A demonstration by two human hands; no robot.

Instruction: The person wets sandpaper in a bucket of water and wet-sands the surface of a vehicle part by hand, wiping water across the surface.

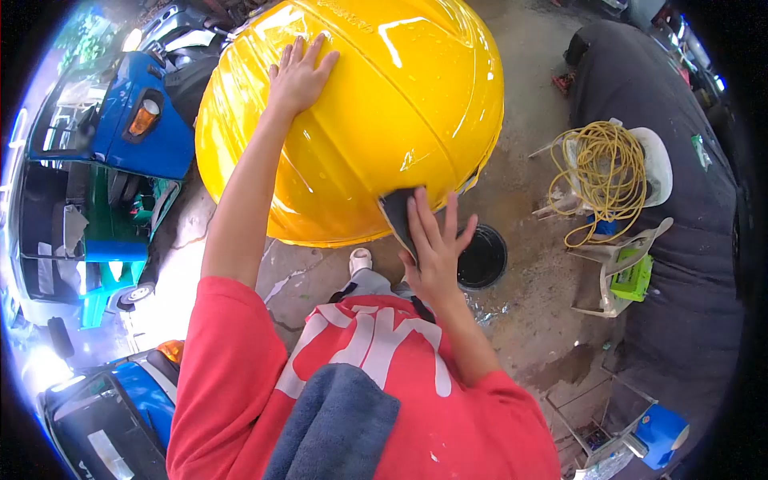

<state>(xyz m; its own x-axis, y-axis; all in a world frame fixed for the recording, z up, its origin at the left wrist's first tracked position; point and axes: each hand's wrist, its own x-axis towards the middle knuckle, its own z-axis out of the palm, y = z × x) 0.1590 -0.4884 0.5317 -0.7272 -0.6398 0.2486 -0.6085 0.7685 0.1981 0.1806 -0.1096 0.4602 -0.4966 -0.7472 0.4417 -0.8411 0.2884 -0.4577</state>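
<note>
A big, glossy yellow body panel [352, 104], wet and ridged, fills the upper middle of the head view. My left hand [301, 78] lies flat on its upper left, fingers spread, holding nothing. Low on the panel's right edge, my right hand [434, 248] grips a dark sheet of sandpaper [400, 216] between thumb and fingers. The sheet is bent and touches the yellow surface. Just right of that hand, a black bucket [482, 256] stands on the floor.
A coiled yellow hose [604, 176] rests on a white plastic chair [658, 166] at right. Nearby, a tipped chair holds a bright green box [632, 278]. Blue vehicles [152, 120] stand at left. The concrete floor [528, 320] is wet. A dark cloth cover [680, 320] hangs far right.
</note>
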